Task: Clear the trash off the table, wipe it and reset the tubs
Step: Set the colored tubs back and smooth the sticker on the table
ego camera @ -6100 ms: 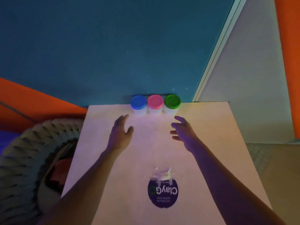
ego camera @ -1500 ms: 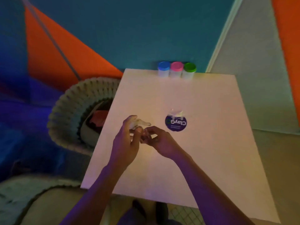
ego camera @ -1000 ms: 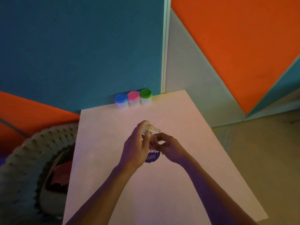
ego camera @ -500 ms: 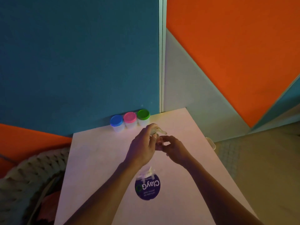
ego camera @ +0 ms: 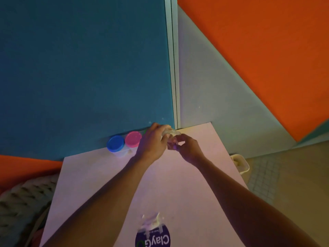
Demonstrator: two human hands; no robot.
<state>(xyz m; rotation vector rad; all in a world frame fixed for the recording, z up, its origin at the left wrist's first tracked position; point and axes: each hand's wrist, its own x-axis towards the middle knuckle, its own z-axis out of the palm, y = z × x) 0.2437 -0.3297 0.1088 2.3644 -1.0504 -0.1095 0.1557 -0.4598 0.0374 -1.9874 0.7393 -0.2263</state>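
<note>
Both hands met over the far part of the pale tabletop [ego camera: 99, 175], toward twelve o'clock. The left hand [ego camera: 153, 143] had its fingers curled round a crumpled bit of clear wrapper [ego camera: 170, 133], and the right hand [ego camera: 188, 148], touching it at three o'clock, pinched the same scrap between thumb and fingertips. Just beside the left hand at nine o'clock stood the blue-lidded tub [ego camera: 115, 144] and the pink-lidded tub [ego camera: 133, 139], touching each other against the teal wall [ego camera: 80, 68]. Behind the left hand only a sliver of green showed. At six o'clock, near the tabletop's front edge, lay a purple round label [ego camera: 153, 237] with torn clear plastic [ego camera: 151, 221] on its far edge. A small cream bin [ego camera: 242, 163] sat on the floor at three o'clock.
</note>
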